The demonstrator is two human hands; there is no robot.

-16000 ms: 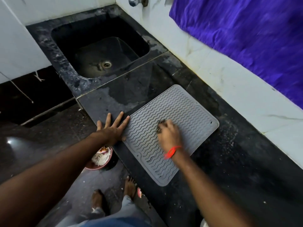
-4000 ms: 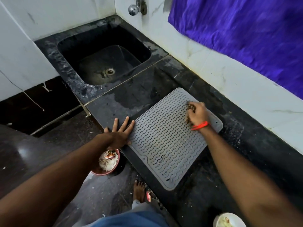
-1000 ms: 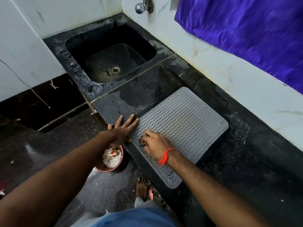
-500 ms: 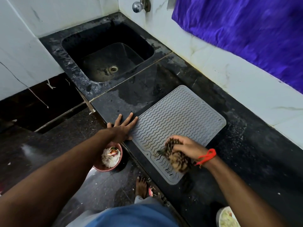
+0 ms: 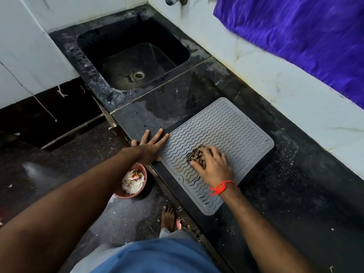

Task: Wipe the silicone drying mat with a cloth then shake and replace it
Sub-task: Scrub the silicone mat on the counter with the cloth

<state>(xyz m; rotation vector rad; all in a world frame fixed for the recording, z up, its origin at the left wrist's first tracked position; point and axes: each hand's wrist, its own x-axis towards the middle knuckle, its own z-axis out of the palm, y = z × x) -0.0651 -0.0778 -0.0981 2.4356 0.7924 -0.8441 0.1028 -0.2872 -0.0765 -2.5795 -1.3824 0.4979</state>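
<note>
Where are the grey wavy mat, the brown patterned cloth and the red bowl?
Grey wavy silicone mat [image 5: 226,131], head view, bare ridged middle.
Brown patterned cloth [image 5: 196,155], head view, part showing beside fingers.
Red round bowl [image 5: 144,171], head view, right rim.

mat on counter, sink behind

Cloth mostly hidden under right hand; only a dark mottled bunch shows past the fingers, pattern unclear. Tap cut off by top edge. Purple fabric blurred, runs off top and right edges. Contents of red bowl on the floor too small to identify. Left hand thumb partly hidden over counter edge.
</note>
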